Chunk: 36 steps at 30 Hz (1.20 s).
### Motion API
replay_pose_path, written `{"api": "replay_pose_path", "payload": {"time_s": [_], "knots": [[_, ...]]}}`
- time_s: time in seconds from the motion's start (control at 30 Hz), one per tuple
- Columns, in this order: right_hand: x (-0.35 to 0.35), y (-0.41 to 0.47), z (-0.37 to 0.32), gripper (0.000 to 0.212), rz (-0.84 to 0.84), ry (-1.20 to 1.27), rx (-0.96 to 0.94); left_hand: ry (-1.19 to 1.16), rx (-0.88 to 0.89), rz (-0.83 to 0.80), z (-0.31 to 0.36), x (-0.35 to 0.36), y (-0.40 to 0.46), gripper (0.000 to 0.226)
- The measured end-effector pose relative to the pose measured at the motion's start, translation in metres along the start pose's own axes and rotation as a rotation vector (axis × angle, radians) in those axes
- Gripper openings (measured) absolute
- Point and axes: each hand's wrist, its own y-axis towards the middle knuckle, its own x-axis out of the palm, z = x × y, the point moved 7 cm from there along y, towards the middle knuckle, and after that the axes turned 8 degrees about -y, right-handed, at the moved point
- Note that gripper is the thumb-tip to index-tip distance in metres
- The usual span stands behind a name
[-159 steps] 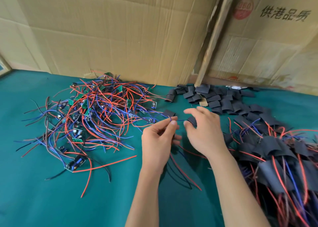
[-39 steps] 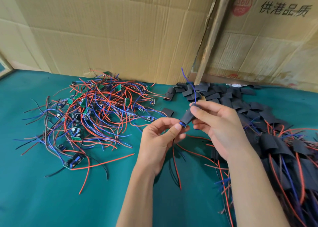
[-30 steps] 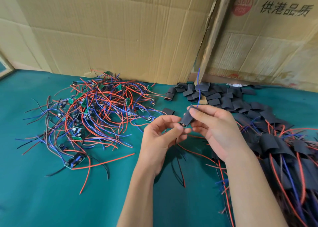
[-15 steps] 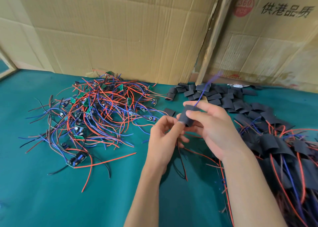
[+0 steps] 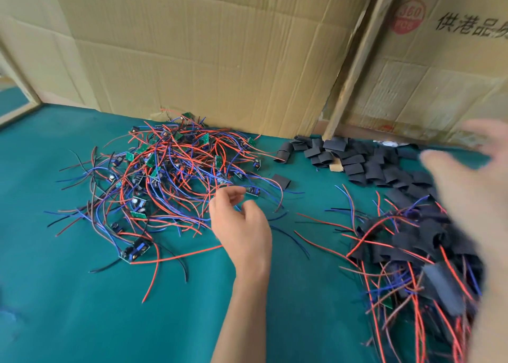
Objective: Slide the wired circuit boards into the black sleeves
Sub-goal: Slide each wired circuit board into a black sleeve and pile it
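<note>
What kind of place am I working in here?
Probably a small hand-assembly bench in a workshop or packing room: a green-covered table, a heap of wired circuit boards, a pile of cut black sleeves, and flattened cardboard boxes as a backdrop.

Teal-green cloth (image 5: 68,307) covers the work surface across the lower frame. Behind it, creased cardboard sheets (image 5: 206,54) stand as a backdrop, filling the upper half. A pale wooden batten (image 5: 354,60) leans diagonally at upper right. Cardboard at far right (image 5: 439,73) carries a red round stamp and black printed characters. Soft, even light.
</note>
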Motion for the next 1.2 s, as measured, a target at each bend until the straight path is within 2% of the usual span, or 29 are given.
{"api": "replay_pose_path", "payload": {"time_s": [0.03, 0.1, 0.17, 0.2, 0.23, 0.33, 0.5, 0.63, 0.8, 0.9, 1.0, 1.1, 1.2], "knots": [[0.017, -0.008, -0.022, 0.046, -0.031, 0.021, -0.035, 0.0, 0.011, 0.019, 0.002, -0.002, 0.0, 0.027], [0.069, -0.033, -0.069, 0.027, -0.311, 0.069, -0.228, -0.018, 0.032, 0.042, 0.005, -0.004, 0.0, 0.03], [0.138, -0.063, -0.093, 0.024, -0.633, 0.034, -0.322, -0.023, 0.04, 0.058, 0.006, -0.006, 0.001, 0.031], [0.168, -0.077, -0.096, 0.027, -0.752, 0.0, -0.34, -0.023, 0.03, 0.058, 0.005, -0.006, 0.001, 0.031], [0.189, -0.081, -0.095, 0.031, -0.796, -0.064, -0.347, -0.029, 0.017, 0.057, 0.004, -0.006, 0.001, 0.031], [0.227, -0.079, -0.091, 0.037, -0.795, -0.198, -0.37, -0.068, -0.02, 0.056, 0.001, -0.006, 0.0, 0.027], [0.23, -0.064, -0.085, 0.013, -0.738, -0.143, -0.348, -0.034, -0.057, 0.038, -0.003, -0.002, 0.001, 0.028], [0.192, -0.047, -0.076, 0.007, -0.622, 0.238, -0.203, -0.089, -0.077, -0.052, -0.003, 0.004, 0.001, 0.014], [0.147, -0.039, -0.048, 0.016, -0.464, 0.762, 0.043, -0.369, -0.339, -0.331, -0.012, 0.028, -0.008, 0.017], [0.148, -0.048, -0.037, 0.015, -0.548, 0.905, 0.161, -0.456, -0.424, -0.473, -0.009, 0.039, -0.013, 0.023], [0.161, -0.062, -0.042, 0.017, -0.708, 0.907, 0.125, -0.527, -0.504, -0.566, -0.008, 0.046, -0.019, 0.031], [0.174, -0.077, -0.048, 0.019, -0.85, 0.91, 0.071, -0.642, -0.552, -0.535, -0.008, 0.044, -0.017, 0.035], [0.18, -0.077, -0.048, 0.041, -0.871, 0.835, 0.005, -0.695, -0.585, -0.467, -0.011, 0.038, -0.012, 0.031]]}}
